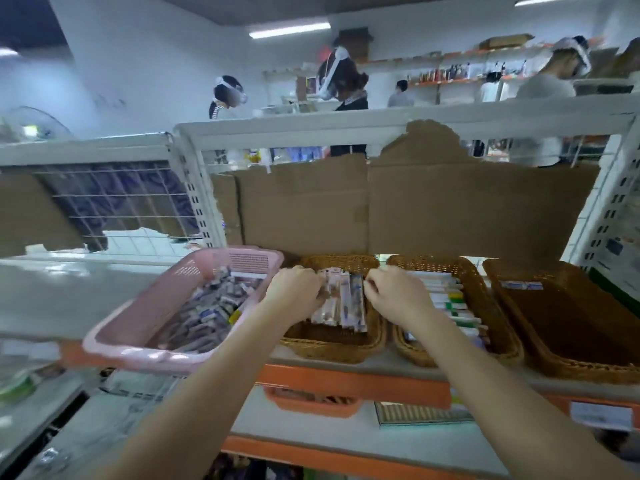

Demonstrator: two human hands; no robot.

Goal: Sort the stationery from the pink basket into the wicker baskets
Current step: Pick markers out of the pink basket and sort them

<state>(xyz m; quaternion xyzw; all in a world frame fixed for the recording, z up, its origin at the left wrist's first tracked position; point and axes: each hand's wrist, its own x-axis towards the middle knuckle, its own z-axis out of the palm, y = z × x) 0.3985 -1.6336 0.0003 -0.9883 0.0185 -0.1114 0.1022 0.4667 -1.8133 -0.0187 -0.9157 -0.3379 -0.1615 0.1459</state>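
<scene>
**Both hands tidy packets in the first wicker basket**

A pink basket [138, 317], full of small stationery, juts over the shelf edge left of the first wicker basket [332, 344]; a nudge from the forearm could tip it. Inside the wicker basket, the left hand [294, 289] and right hand [394, 296], fingers curled, pinch upright pen packets [341, 299], which could topple.

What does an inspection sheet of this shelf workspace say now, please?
Surface: grey shelf with orange front edge.
Job's things: pink plastic basket, full of small packs; three brown wicker baskets, first with flat packets, second with pens, third nearly bare.
Clutter: torn brown cardboard behind.
Grippers: left hand and right hand grip the packets.
Cables: nothing seen.
Surroundings: people at far shelves.
</scene>
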